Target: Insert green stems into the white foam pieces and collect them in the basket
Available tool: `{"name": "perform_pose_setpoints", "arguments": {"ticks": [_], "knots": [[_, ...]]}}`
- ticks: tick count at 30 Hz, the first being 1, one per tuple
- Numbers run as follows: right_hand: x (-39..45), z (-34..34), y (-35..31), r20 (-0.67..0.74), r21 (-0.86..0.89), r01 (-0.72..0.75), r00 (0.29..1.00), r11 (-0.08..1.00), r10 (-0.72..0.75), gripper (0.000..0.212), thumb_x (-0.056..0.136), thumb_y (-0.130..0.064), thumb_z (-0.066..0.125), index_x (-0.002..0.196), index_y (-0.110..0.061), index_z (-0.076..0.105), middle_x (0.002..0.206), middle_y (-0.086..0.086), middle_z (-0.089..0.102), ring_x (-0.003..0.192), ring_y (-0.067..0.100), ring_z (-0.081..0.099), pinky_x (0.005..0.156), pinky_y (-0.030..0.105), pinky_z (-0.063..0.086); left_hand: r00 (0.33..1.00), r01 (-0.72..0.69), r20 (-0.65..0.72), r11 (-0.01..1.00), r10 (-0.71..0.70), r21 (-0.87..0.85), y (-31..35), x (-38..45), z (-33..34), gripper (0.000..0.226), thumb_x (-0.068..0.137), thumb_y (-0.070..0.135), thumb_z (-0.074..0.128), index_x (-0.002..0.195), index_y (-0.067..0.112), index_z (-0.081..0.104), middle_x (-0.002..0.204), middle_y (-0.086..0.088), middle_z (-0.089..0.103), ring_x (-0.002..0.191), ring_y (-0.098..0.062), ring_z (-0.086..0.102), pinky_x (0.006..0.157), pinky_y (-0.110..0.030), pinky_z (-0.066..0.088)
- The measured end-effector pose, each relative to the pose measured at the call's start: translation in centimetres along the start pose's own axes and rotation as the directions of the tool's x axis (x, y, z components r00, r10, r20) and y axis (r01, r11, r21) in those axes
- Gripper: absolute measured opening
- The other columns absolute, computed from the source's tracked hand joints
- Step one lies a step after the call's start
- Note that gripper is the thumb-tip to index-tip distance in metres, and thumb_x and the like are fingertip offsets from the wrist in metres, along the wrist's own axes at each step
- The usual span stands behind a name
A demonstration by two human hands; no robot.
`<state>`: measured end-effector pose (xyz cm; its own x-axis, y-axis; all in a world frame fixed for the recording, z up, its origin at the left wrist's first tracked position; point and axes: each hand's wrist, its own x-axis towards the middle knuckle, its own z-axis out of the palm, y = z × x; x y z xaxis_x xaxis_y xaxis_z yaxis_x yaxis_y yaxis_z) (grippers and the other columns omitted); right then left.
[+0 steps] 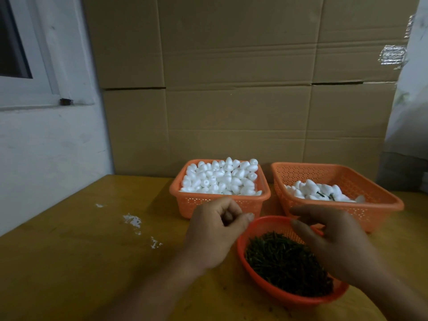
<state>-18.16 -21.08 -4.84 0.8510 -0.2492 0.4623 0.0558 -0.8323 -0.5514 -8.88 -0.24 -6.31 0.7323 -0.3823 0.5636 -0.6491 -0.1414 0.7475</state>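
Foam pieces (220, 178) fill left basket (178, 193); stems (284, 262) fill bowl (240, 249).

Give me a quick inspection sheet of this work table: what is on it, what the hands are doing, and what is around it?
Surface: wooden table, yellow-brown, with white flecks left of the hands.
Job's things: left square basket heaped with plain white foam pieces; right square basket partly filled with foam pieces, a few showing green stems; round red basket nearest the person, holding a pile of loose green stems.
Clutter: only the white flecks.
Grip: left hand has curled fingers, thumb against forefinger; anything pinched is too small to tell. Right hand hangs over the round basket, fingers loose, holding nothing visible.
Cables: nothing seen.
Surroundings: cardboard boxes behind; white wall and window frame at left.
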Motion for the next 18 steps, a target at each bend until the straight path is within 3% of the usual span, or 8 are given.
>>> {"name": "perform_pose_setpoints", "arguments": {"ticks": [4, 7, 9, 13, 18], "knots": [[0.0, 0.0, 0.2, 0.002, 0.009, 0.014, 1.000, 1.000, -0.014, 0.027, 0.086, -0.035, 0.068, 0.113, -0.034, 0.072, 0.089, -0.024, 0.070, 0.089, -0.002, 0.066, 0.085, 0.032, 0.055, 0.994, 0.073, -0.090, 0.978, -0.056, 0.195, -1.0, 4.5, -2.6, 0.026, 0.093, 0.025, 0.069, 0.068, 0.021, 0.061, 0.055, 0.012, 0.060, 0.049, 0.000, 0.051, 0.053, -0.021, 0.046], [-0.1, 0.1, 0.3, 0.006, 0.005, 0.024, 1.000, 1.000, -0.024, 0.026, 0.087, -0.034, 0.070, 0.113, -0.034, 0.072, 0.091, -0.022, 0.071, 0.089, -0.003, 0.066, 0.083, 0.028, 0.054, 0.987, 0.161, -0.080, 0.901, -0.141, 0.403, -2.3, 9.0, -4.6, 0.018, 0.097, 0.015, 0.057, 0.080, 0.017, 0.064, 0.073, 0.001, 0.070, 0.062, -0.016, 0.064, 0.066, -0.036, 0.054], [-0.1, 0.2, 0.3, 0.013, 0.003, 0.021, 1.000, 1.000, -0.021, 0.027, 0.086, -0.035, 0.070, 0.113, -0.034, 0.072, 0.091, -0.022, 0.072, 0.089, -0.004, 0.066, 0.083, 0.027, 0.054, 0.970, 0.210, -0.010, 0.821, -0.241, 0.531, -3.3, 11.5, -5.5, 0.021, 0.095, 0.006, 0.048, 0.094, 0.019, 0.064, 0.089, -0.005, 0.068, 0.072, -0.023, 0.063, 0.068, -0.036, 0.052], [-0.4, 0.4, 0.3, 0.001, -0.011, 0.018, 1.000, 1.000, -0.018, 0.025, 0.086, -0.035, 0.071, 0.111, -0.033, 0.073, 0.089, -0.022, 0.072, 0.090, 0.000, 0.067, 0.086, 0.032, 0.055, 0.908, 0.078, 0.210, 0.639, -0.362, 0.765, -4.0, 14.4, -5.8, 0.042, 0.090, -0.007, 0.046, 0.116, 0.020, 0.066, 0.123, -0.006, 0.060, 0.089, -0.018, 0.056, 0.071, -0.029, 0.043], [-0.5, 0.5, 0.5, 0.043, -0.045, 0.017, 0.999, 0.999, -0.015, 0.029, 0.087, -0.040, 0.067, 0.115, -0.037, 0.069, 0.091, -0.024, 0.067, 0.100, 0.001, 0.059, 0.091, 0.037, 0.052, 0.779, -0.085, 0.367, 0.495, -0.508, 0.865, -4.2, 15.4, -5.0, 0.046, 0.089, -0.008, 0.052, 0.121, 0.021, 0.068, 0.130, -0.001, 0.055, 0.111, -0.020, 0.054, 0.081, -0.026, 0.045]]}}
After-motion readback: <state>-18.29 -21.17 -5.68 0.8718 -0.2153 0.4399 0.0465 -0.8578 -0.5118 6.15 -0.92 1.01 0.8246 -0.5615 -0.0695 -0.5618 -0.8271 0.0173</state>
